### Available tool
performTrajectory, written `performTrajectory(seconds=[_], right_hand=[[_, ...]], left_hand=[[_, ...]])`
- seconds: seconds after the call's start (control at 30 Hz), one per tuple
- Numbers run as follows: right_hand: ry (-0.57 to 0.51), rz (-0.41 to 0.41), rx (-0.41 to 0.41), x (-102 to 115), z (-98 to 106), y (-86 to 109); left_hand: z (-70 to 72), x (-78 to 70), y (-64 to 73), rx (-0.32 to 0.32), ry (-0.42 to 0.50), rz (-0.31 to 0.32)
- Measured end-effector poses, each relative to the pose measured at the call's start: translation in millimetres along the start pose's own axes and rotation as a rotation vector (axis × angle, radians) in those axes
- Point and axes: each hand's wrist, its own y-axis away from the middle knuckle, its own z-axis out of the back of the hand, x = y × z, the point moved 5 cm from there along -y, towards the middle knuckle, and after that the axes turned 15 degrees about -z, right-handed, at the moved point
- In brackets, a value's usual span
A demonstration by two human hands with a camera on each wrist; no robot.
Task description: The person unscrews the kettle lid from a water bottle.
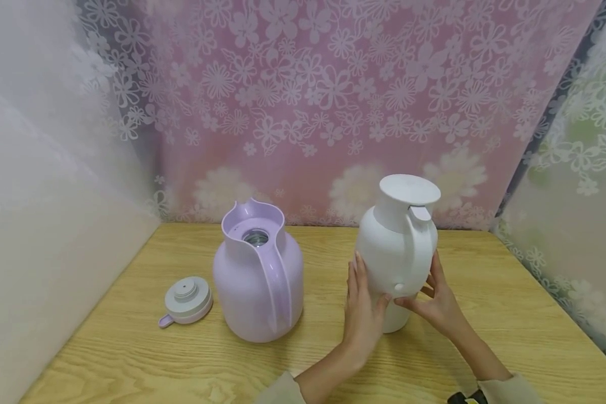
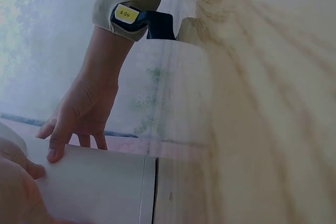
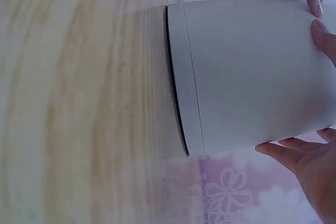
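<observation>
A white thermos jug (image 1: pixel 389 247) with a flat round lid stands on the wooden table, handle turned toward me. My left hand (image 1: pixel 361 320) grips its left side, low on the body, the thumb lying across the near face. From the opposite side my right hand (image 1: pixel 441 306) holds the jug, its thumb close to the other one beneath the handle. In the right wrist view, fingers of both hands show along the white body (image 3: pixel 252 72), whose dark-edged base meets the tabletop. To the left is a lavender thermos jug (image 1: pixel 257 303), lidless, its round mouth uncovered.
A grey-and-lavender stopper (image 1: pixel 187 300) with a small tab lies left of the lavender jug. The wooden table (image 1: pixel 131 359) ends at a pink flowered backdrop (image 1: pixel 303 112), with pale sheeting (image 1: pixel 55 196) on the left and flowered sheeting (image 1: pixel 575 224) on the right.
</observation>
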Motion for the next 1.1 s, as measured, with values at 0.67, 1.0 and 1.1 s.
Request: performTrajectory(seconds=[0.67,1.0,1.1], right_hand=[[-0.012,-0.019,0.026,-6,1,-3.4],[-0.162,0.251,0.071,19,13,-1.4],[-0.201,0.356,0.096,33,24,-0.6]], left_hand=[[-2.1,1.5,1.3,0.021,-0.049,-0.014],[0.8,-0.6,-1.0,-0.012,-0.068,-0.031],[1.3,-2.2,-2.6,-0.023,-0.054,-0.044]])
